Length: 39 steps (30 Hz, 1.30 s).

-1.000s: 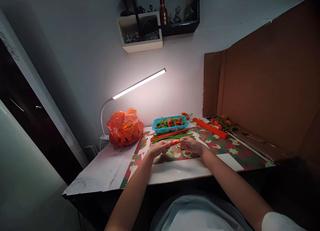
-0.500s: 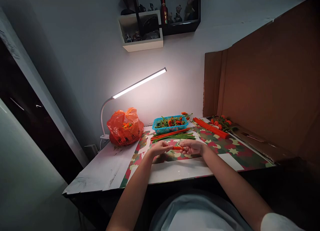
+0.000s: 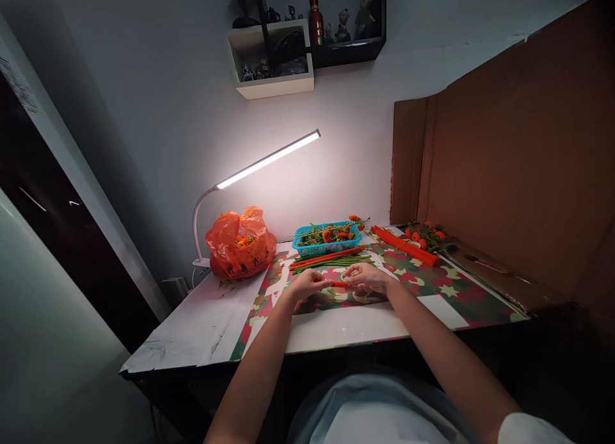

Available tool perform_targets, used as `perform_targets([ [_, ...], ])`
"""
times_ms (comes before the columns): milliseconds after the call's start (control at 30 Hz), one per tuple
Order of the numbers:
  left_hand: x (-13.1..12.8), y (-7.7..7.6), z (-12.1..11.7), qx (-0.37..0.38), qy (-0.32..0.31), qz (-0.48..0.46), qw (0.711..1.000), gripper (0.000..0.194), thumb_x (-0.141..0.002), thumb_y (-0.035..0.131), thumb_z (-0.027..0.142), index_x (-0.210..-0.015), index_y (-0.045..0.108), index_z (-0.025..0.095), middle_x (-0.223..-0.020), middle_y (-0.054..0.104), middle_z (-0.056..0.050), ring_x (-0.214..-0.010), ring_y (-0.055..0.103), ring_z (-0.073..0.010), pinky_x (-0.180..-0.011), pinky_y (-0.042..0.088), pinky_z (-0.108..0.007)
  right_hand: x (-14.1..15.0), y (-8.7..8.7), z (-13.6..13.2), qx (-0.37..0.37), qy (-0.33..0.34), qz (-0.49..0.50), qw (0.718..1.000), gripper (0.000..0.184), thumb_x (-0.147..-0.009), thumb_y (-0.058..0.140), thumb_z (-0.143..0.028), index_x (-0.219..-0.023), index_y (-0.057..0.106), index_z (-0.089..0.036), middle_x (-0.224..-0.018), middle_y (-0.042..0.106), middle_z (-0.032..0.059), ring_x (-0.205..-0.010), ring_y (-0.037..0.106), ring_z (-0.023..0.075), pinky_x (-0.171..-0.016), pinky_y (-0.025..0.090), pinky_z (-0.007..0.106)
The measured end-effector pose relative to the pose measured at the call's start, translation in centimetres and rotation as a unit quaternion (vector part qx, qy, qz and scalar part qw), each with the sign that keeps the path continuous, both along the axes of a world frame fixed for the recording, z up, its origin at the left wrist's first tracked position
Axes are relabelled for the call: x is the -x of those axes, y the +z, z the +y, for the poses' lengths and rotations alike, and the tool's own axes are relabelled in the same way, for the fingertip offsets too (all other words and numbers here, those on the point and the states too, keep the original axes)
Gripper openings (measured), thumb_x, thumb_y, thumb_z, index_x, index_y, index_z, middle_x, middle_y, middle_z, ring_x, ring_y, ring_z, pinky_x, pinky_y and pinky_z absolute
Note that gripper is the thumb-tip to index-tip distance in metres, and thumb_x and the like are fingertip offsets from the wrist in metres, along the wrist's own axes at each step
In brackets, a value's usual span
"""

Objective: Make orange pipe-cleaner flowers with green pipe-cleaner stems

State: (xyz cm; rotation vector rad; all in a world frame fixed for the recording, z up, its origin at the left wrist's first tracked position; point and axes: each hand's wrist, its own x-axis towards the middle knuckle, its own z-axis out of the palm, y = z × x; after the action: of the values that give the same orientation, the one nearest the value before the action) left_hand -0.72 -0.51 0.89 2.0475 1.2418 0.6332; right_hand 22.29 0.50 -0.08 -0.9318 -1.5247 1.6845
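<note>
Hands meet just in front of the blue basket (image 3: 327, 248), fingers curled inward: the left hand (image 3: 310, 282) pinches one end of a small orange piece (image 3: 339, 284), the right hand (image 3: 366, 279) grips its other end.

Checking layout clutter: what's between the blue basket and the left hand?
Red sticks and green sticks lie between the basket and the left hand, seen in the head view.

The orange piece (image 3: 339, 284) has dipped nearer the person; the right hand (image 3: 368, 279) has loosened its curled fingers.
</note>
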Motion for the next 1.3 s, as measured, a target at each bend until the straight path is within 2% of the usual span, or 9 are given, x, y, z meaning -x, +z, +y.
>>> perform_targets([
  [200,-0.2,0.0,0.3,-0.032,0.035,0.003,0.999,0.058,-0.064,0.062,0.069,-0.048,0.042,0.017,-0.045,0.03,0.006,-0.044,0.025,-0.007,-0.043,0.014,-0.023,0.8,-0.6,0.6,-0.114,-0.117,0.018,0.986,0.042,-0.044,0.086,-0.028,-0.072,0.056,-0.018,-0.061,0.061,-0.0017,-0.054,0.06,0.0143,-0.05,0.048,0.026],
  [367,-0.3,0.0,0.5,-0.057,0.062,-0.004,0.996,0.058,-0.065,0.061,0.069,-0.047,0.037,0.018,-0.045,0.027,0.006,-0.045,0.023,-0.0074,-0.045,0.013,-0.024,1.5,-0.5,0.6,-0.224,-0.211,0.017,0.952,0.04,-0.047,0.083,-0.029,-0.074,0.054,-0.021,-0.062,0.059,-0.0036,-0.06,0.058,0.0155,-0.056,0.047,0.028],
  [500,-0.2,-0.3,0.8,-0.069,0.081,-0.011,0.994,0.058,-0.066,0.059,0.07,-0.048,0.037,0.019,-0.046,0.028,0.005,-0.045,0.024,-0.0081,-0.046,0.014,-0.024,2.0,-0.5,0.0,-0.28,-0.247,0.017,0.928,0.033,-0.055,0.078,-0.029,-0.078,0.055,-0.023,-0.063,0.059,-0.0036,-0.06,0.058,0.0168,-0.06,0.047,0.031],
  [633,-0.2,-0.6,1.2,-0.084,0.102,-0.011,0.991,0.059,-0.067,0.056,0.071,-0.048,0.035,0.019,-0.047,0.025,0.006,-0.045,0.023,-0.0082,-0.046,0.013,-0.025,2.3,-0.6,-0.2,-0.297,-0.263,0.027,0.918,0.027,-0.061,0.071,-0.027,-0.082,0.055,-0.024,-0.068,0.058,-0.0029,-0.062,0.06,0.0175,-0.061,0.048,0.031],
  [833,-0.2,-0.9,1.4,-0.118,0.122,0.0,0.986,0.058,-0.07,0.055,0.068,-0.048,0.032,0.019,-0.048,0.023,0.006,-0.046,0.021,-0.0085,-0.048,0.013,-0.025,2.5,-0.9,0.3,-0.259,-0.281,0.067,0.922,0.037,-0.061,0.067,-0.026,-0.093,0.05,-0.024,-0.077,0.057,-0.0041,-0.064,0.062,0.0154,-0.062,0.05,0.029],
  [1000,-0.6,-1.1,1.4,-0.154,0.141,0.018,0.978,0.057,-0.073,0.054,0.065,-0.047,0.034,0.019,-0.047,0.026,0.005,-0.047,0.022,-0.0091,-0.049,0.013,-0.026,2.6,-1.4,1.0,-0.175,-0.308,0.123,0.927,0.044,-0.058,0.07,-0.025,-0.094,0.045,-0.024,-0.075,0.056,-0.0052,-0.066,0.063,0.0151,-0.064,0.052,0.03],
  [1300,-1.5,-0.9,0.8,-0.222,0.171,0.064,0.958,0.054,-0.078,0.052,0.06,-0.046,0.038,0.018,-0.045,0.031,0.004,-0.049,0.025,-0.0104,-0.052,0.013,-0.027,2.1,-1.9,1.6,-0.022,-0.291,0.223,0.93,0.044,-0.058,0.075,-0.01,-0.087,0.045,-0.024,-0.068,0.06,-0.0046,-0.067,0.067,0.0159,-0.063,0.058,0.03],
])
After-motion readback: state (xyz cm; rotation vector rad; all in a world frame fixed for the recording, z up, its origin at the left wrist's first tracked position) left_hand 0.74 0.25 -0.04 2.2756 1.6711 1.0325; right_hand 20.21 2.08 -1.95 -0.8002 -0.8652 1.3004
